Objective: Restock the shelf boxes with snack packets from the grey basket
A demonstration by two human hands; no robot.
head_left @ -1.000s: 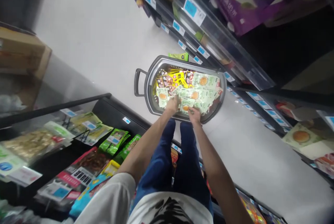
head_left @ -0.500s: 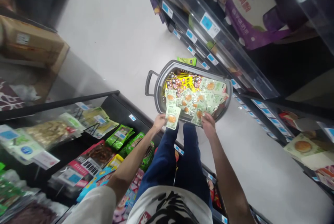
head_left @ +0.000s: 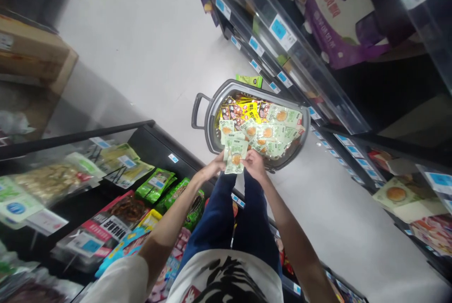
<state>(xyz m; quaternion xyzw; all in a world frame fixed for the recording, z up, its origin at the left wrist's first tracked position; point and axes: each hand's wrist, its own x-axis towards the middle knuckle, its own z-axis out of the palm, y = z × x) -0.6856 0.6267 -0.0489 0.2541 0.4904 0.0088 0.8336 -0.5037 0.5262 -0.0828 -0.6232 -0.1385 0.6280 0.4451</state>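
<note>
A grey shopping basket with a black handle stands on the floor ahead of my legs, filled with several pale green and yellow snack packets. Just in front of its near rim, both my hands hold a small stack of pale green packets. My left hand grips the stack's left edge with closed fingers. My right hand pinches its right edge. My blue trousers show below the hands.
To my left is a black shelf hung with bagged snacks and price tags. On my right, clear-fronted shelves carry blue price labels. A cardboard box sits at far left. Grey floor runs between the shelves.
Both hands have come up out of the basket. The left hand lifted green packets, and the right hand has now joined it on the stack.
</note>
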